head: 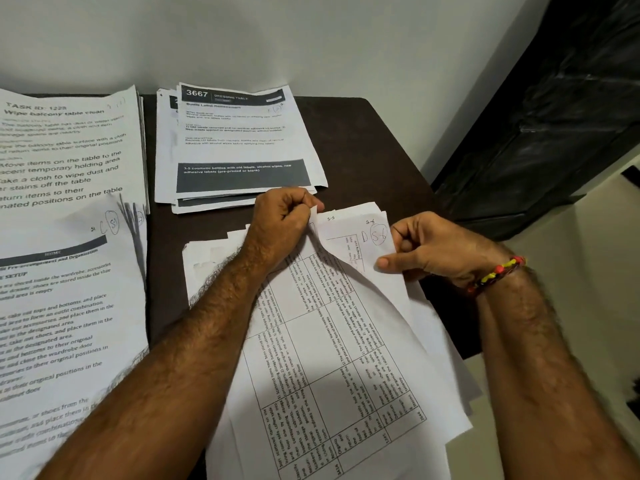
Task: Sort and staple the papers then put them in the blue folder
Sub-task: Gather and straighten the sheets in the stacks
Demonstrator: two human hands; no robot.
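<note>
On the dark bench [363, 140], three sorted piles lay beyond and left of the working stack [332, 358], whose long axis ran from near-left to far-right, its marked corner pointing away. The top sheet [360, 244] was pinched at its far corner by the left hand [280, 223] and gripped by the right hand [433, 251]. Peeling was judged best done slowly, one sheet only.

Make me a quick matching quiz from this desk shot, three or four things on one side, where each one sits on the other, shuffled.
Things:
1. 3667 stack
2. Task ID 1228 sheet
3. table-grid sheets
4. beaded bracelet

Places:
A. far left, at the wall
B. on the right wrist
C. back centre of the desk
D. under both hands

Pairs: 1-C, 2-A, 3-D, 4-B
</note>
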